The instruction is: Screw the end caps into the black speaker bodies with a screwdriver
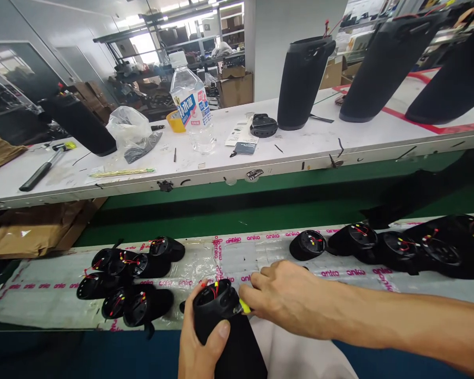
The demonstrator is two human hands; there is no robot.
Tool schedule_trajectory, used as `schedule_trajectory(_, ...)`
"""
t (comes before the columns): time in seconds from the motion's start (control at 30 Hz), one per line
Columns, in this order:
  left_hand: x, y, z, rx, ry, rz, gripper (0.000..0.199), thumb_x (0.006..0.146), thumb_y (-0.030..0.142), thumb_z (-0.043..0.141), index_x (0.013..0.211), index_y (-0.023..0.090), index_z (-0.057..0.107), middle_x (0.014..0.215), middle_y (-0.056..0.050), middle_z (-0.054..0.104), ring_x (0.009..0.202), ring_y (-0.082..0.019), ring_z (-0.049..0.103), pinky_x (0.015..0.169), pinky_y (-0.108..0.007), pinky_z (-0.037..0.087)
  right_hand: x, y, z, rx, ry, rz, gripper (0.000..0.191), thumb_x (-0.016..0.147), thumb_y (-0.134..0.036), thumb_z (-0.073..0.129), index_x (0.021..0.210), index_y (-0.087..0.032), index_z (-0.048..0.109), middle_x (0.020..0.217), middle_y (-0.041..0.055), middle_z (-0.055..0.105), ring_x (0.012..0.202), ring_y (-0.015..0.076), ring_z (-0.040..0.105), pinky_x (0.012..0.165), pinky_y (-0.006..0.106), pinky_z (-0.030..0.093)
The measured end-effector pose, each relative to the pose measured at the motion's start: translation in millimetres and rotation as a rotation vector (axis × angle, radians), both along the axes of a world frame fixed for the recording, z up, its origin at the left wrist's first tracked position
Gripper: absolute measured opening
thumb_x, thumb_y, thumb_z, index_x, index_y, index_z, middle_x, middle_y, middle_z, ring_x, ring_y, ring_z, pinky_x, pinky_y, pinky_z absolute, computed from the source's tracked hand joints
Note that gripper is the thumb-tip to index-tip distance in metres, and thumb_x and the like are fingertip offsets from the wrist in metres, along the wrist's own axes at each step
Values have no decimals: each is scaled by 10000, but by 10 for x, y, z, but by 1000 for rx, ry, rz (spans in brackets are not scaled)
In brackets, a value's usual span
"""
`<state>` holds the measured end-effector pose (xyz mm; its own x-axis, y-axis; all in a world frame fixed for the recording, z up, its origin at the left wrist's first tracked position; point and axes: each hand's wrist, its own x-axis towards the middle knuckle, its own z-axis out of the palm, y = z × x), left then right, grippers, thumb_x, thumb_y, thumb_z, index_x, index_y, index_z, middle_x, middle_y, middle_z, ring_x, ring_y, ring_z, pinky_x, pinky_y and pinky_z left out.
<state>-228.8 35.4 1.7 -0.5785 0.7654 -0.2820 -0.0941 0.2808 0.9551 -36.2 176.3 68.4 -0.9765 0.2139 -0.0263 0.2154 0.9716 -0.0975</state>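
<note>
A black cylindrical housing (237, 347) is tilted at the bottom centre, its open top showing red wires. My left hand (203, 342) wraps around its left side, with the thumb across the front. At the upper right rim of the housing, my right hand (276, 297) is closed around a small yellow tool (245, 306). The tool's tip meets the rim near a black strap-like part. The palm side of my right hand is hidden.
Several black housings lie on the taped lower surface (189, 263), left and right. The white shelf (221, 168) beyond holds a bottle (193, 105), a hammer (43, 171), a plastic bag (130, 131) and upright housings (302, 84).
</note>
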Motion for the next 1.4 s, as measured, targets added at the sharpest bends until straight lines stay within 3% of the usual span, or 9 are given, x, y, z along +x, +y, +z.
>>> schedule_trajectory(0.2, -11, 7, 51, -3, 49, -21, 931, 704, 696, 873, 1461, 213, 628, 1403, -137, 757, 1346, -409, 658, 1185, -500, 449, 8, -12, -12, 39, -9, -16, 162, 1018, -105, 607, 1081, -231, 528, 825, -6, 624, 599, 192, 545, 534, 378, 161)
schedule_trajectory(0.47, 60, 17, 165, -108, 202, 30, 826, 705, 540, 802, 1429, 192, 608, 1343, -176, 751, 1291, -430, 679, 1152, -578, 472, 29, -155, 19, 165, -37, -3, 240, 880, -105, 702, 1044, -214, 564, 824, 10, 579, 655, 201, 539, 503, 395, 167)
schedule_trajectory(0.9, 153, 43, 224, -207, 363, 70, 786, 729, 557, 742, 1424, 225, 588, 1353, -195, 712, 1284, -492, 669, 1117, -682, 474, 64, -264, 67, 248, -111, 7, 188, 831, -127, 724, 969, -209, 627, 870, 32, 520, 664, 202, 461, 487, 402, 163)
schedule_trajectory(1.17, 78, 13, 94, -135, 329, 76, 724, 739, 560, 796, 1374, 252, 635, 1298, -131, 750, 1260, -423, 706, 1122, -576, 529, 3, -226, 24, 217, -82, 42, 149, 876, -97, 703, 946, -199, 620, 846, 15, 510, 641, 192, 493, 438, 385, 183)
schedule_trajectory(1.4, 96, 35, 108, -196, 375, 96, 806, 733, 606, 764, 1416, 216, 591, 1324, -195, 713, 1273, -490, 675, 1131, -686, 477, -63, -225, 34, 132, -153, 54, 250, 795, -126, 827, 908, -213, 622, 907, 32, 597, 674, 183, 547, 432, 368, 214)
